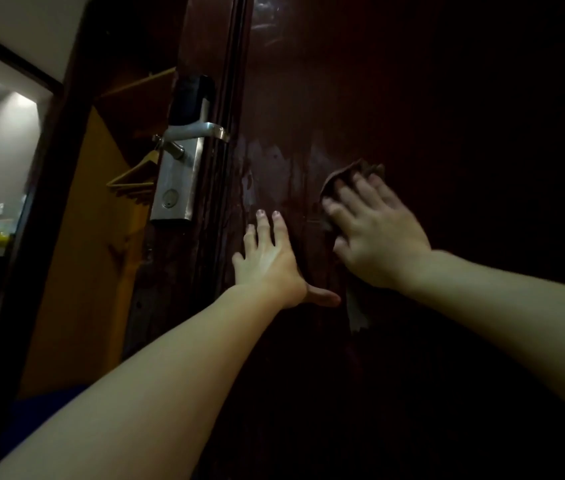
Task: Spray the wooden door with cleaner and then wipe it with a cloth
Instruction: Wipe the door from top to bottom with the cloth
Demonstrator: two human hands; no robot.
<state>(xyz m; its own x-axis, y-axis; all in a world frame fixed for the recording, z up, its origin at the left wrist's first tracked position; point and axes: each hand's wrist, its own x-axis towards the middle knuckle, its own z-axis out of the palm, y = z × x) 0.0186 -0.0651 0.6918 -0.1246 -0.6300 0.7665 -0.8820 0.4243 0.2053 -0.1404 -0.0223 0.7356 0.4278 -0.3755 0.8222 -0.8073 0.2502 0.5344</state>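
The dark brown wooden door (430, 116) fills most of the view, glossy with wet streaks near its left edge. My right hand (374, 233) presses a brownish cloth (346, 173) flat against the door, fingers spread and straight. A pale corner of the cloth hangs below my wrist. My left hand (269, 261) lies flat on the door just left of the cloth, fingers straight and thumb stretched out to the right. No spray bottle is in view.
A metal lock plate with a lever handle (184, 161) sits on the door's edge at left. Behind it stands an orange wardrobe with wooden hangers (135, 178). Beyond the dark door frame (31, 202) is a lit room.
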